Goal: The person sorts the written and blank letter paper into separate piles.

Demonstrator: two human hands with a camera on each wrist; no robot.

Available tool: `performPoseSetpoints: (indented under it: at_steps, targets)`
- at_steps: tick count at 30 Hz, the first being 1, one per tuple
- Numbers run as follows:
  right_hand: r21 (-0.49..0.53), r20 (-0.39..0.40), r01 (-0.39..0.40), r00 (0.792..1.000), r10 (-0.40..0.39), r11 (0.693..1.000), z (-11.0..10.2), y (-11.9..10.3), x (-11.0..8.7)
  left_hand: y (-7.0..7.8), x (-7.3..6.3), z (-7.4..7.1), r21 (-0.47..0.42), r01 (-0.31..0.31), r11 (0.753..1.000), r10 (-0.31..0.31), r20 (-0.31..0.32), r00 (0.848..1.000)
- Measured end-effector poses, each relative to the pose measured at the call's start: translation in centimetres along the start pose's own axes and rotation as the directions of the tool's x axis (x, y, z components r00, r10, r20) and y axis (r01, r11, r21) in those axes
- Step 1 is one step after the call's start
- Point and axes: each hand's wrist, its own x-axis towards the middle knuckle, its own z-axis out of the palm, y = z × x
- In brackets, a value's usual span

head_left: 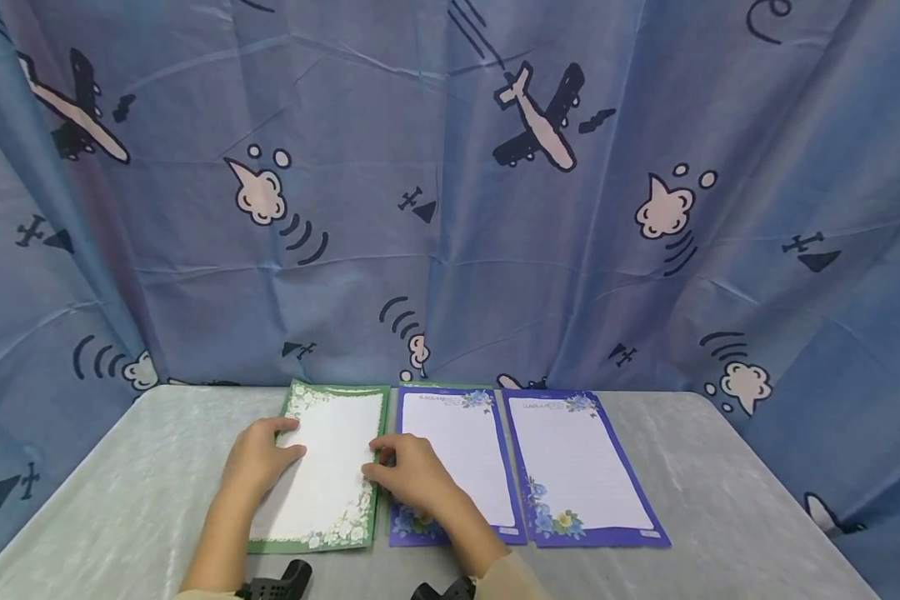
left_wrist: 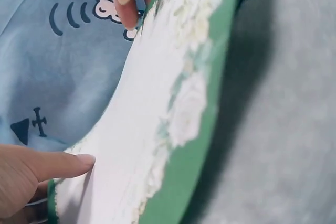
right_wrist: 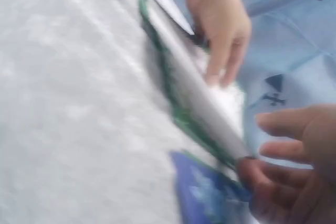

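Note:
A green-bordered sheet of paper (head_left: 330,467) with white flowers lies at the left of the row, bowed upward between the hands in the left wrist view. On its left edge my left hand (head_left: 257,457) holds it, thumb on the top face and the other fingers partly hidden beneath. My right hand (head_left: 418,475) pinches the opposite edge with curled fingers, above the neighbouring blue-bordered sheet (head_left: 457,450). Blurring in the right wrist view obscures the right hand's exact contact. Whether more sheets lie under the green one is unclear.
Another blue-bordered sheet (head_left: 581,467), with floral corners, lies to the right of the middle one. A green edge (head_left: 442,385) peeks out behind the middle sheet. The pale grey table (head_left: 727,500) ends against a blue curtain (head_left: 450,208) printed with planes.

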Motion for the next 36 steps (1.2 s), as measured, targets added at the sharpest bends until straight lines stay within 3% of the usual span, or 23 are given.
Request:
performPoseSetpoints:
  at_steps: [5, 8, 14, 19, 24, 29, 36]
  targets:
    - [-0.019, -0.011, 0.004, 1.000, -0.004, 1.000, -1.9, -0.2, -0.2, 0.7, -0.4, 0.0, 0.118, -0.038, 0.992, 0.048, -0.081, 0.996]
    - [-0.014, -0.036, -0.002, 0.999, 0.002, 1.000, -2.8, 0.2, -0.3, 1.3, -0.4, 0.1, 0.149, -0.053, 0.987, 0.069, -0.098, 0.993]
    - [-0.041, -0.157, -0.028, 0.987, 0.022, 0.999, -3.9, 2.0, -1.0, 3.9, -0.4, 0.9, -0.009, -0.110, 0.994, 0.110, -0.015, 0.994]
    - [-0.036, -0.308, -0.020, 0.951, 0.008, 0.999, -4.7, 3.8, -2.2, 6.5, -0.9, 2.8, -0.085, -0.194, 0.977, 0.198, 0.041, 0.979]
    - [-0.090, -0.446, -0.068, 0.895, 0.021, 0.994, -5.8, 5.4, -3.7, 8.0, -1.5, 5.3, -0.200, -0.202, 0.959, 0.218, 0.064, 0.974]
    - [-0.129, -0.496, -0.141, 0.866, 0.059, 0.982, -6.7, 6.9, -4.9, 8.4, -1.9, 7.1, -0.219, -0.199, 0.955, 0.208, 0.017, 0.978]
    - [-0.160, -0.567, -0.170, 0.822, 0.050, 0.972, -6.2, 9.2, -5.4, 8.1, -1.9, 8.8, -0.201, -0.238, 0.950, 0.237, -0.031, 0.971]
